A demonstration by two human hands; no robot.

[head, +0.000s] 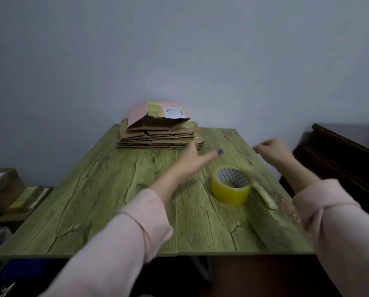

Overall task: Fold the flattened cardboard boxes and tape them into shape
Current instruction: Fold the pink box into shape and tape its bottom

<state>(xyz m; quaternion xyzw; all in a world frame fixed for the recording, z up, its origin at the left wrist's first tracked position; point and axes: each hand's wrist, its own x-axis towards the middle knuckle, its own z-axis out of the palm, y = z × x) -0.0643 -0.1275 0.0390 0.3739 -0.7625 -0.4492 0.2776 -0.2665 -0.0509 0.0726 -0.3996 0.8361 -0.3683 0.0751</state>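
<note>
Head view: a stack of flattened cardboard boxes (158, 137) lies at the far edge of the green wood-grain tabletop (89, 202), against the grey wall. The top piece is a pink carton (140, 113) with yellow tape and a white shipping label, one flap hanging open.

The left hand (192, 161), in a pale pink sleeve, reaches across the tabletop with fingers straight and thumb spread, grasping nothing; its fingertips are just at the near right corner of the stack. The right hand (271, 151) is raised over the right side of the tabletop with its fingers curled; motion blur hides whether it pinches anything.

A roll of yellow packing tape (230, 186) lies flat between the two forearms, a pale slim tool (265, 196) just beside it. More assembled cartons (1, 185) sit low at the left, dark wooden furniture (340, 151) at the right.
</note>
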